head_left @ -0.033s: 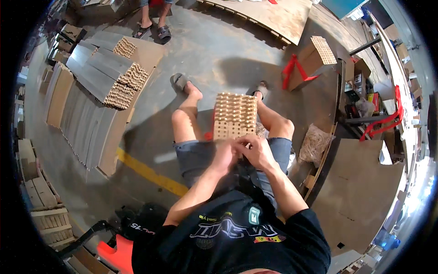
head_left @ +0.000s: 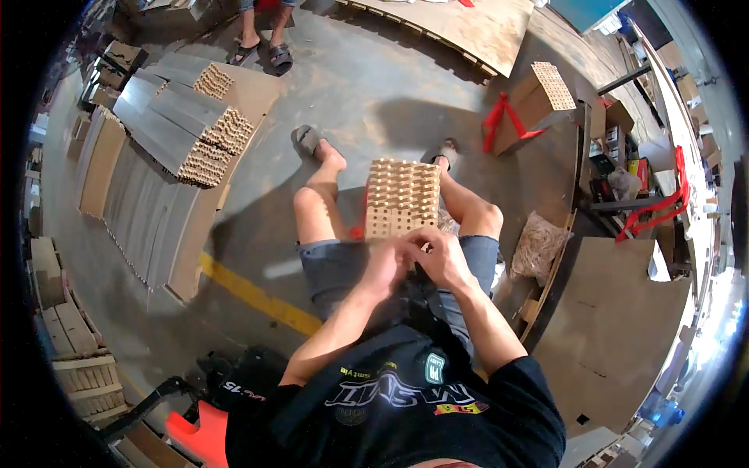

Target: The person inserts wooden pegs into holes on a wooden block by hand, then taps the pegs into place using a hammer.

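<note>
Head view, drilled block: at 12 o'clock from the hands, between the legs (head_left: 317, 212).
Pegged rows: pegs (head_left: 402, 181) stand across the 12 o'clock part of the drilled block (head_left: 430, 215).
Bare rows: open holes (head_left: 388, 220) remain toward 6 o'clock; the nearest edge is hidden.
Block axis: drilled face up, slightly longer along 12–6; depth below hidden.
Left hand (head_left: 384, 267), right hand (head_left: 443, 261): fingers meeting; grip and contents cannot be told.

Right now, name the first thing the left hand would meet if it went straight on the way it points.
Most likely the right hand: the left hand points forward and rightward toward it, the two looking in contact or nearly so. Seen from above, their depth is unclear.
</note>
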`<state>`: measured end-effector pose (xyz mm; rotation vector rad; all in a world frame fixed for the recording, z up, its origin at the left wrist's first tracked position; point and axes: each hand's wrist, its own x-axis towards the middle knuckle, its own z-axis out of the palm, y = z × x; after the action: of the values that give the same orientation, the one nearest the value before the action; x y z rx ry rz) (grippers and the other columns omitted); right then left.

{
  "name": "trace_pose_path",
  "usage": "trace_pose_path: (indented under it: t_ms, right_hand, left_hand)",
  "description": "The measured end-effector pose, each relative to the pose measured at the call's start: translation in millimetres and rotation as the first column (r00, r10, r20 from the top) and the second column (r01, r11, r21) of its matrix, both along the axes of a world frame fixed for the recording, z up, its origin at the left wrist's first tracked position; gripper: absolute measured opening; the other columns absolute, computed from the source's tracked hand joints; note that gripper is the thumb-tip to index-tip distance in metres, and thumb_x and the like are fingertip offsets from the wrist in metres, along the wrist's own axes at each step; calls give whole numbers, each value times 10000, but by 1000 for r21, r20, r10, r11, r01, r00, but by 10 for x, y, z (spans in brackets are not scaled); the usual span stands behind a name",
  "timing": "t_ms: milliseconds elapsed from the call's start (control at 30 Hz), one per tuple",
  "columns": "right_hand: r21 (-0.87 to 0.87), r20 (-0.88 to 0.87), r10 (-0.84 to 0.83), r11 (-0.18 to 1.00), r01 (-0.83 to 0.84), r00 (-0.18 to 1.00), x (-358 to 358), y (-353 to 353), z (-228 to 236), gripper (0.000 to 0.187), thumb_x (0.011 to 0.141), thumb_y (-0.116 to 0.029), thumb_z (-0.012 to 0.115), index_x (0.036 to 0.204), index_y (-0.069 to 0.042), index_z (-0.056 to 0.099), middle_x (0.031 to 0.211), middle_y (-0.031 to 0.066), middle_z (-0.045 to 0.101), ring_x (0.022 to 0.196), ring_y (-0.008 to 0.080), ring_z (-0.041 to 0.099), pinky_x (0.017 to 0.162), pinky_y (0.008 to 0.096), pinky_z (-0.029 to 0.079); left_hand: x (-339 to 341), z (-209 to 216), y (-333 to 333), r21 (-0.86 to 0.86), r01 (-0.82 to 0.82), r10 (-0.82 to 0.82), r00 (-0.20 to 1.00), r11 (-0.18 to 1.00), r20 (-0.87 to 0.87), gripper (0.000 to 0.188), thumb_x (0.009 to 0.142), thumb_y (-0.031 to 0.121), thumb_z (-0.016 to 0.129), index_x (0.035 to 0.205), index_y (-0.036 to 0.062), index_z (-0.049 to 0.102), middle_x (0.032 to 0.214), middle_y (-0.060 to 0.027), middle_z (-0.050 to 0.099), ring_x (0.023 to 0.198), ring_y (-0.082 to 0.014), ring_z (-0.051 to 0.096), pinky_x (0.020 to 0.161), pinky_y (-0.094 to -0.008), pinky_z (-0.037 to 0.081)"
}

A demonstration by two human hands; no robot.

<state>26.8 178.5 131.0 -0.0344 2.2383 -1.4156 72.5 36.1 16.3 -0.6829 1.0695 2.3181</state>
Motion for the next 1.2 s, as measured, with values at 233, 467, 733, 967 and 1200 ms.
trace_pose_path:
  t_ms: [233,467,733,967,1200]
  right_hand:
    - [91,-322,236,972,-219,917,-93,92,-270,246,876,-167,688,1075,-33,744,976,167,724,906,292,708,825,364,555]
    - [233,-403,43,971,58,914,-389,196,-477,157,875,-118,749,1006,-34,732,908,116,732,849,247,699,768,350,553]
    - [478,-645,334,878,22,687,-468,180,-668,106,824,-147,753,891,-96,688,861,48,707,847,261,665,742,419,491]
    - [619,-469,473,778,-105,746,-491,32,-720,111,824,-175,662,915,-128,704,881,71,688,882,297,662,782,459,496]
    - [181,-272,142,979,-95,952,85,55,-210,237,850,-190,730,1060,-82,748,1043,118,722,967,333,680,856,445,539]
  left_hand:
    - [-102,352,13,68,-120,111,986,990,128,211,1005,249,549,1027,70,658,846,46,572,730,-40,541,589,-194,407]
    - [-67,131,-123,74,2,-3,1000,997,25,342,1084,349,477,1190,81,661,861,49,588,618,-56,496,496,-206,374]
    - [-51,172,-82,132,-47,41,998,990,43,304,1080,304,481,1188,93,672,799,58,531,575,-42,414,462,-207,309]
    - [-60,163,1,29,-41,39,998,999,55,297,1083,290,447,1145,111,676,778,76,573,568,-48,454,451,-213,328]
    - [-69,403,23,107,-113,93,980,988,175,363,1101,386,417,1142,117,657,818,52,641,605,-63,564,469,-228,419]
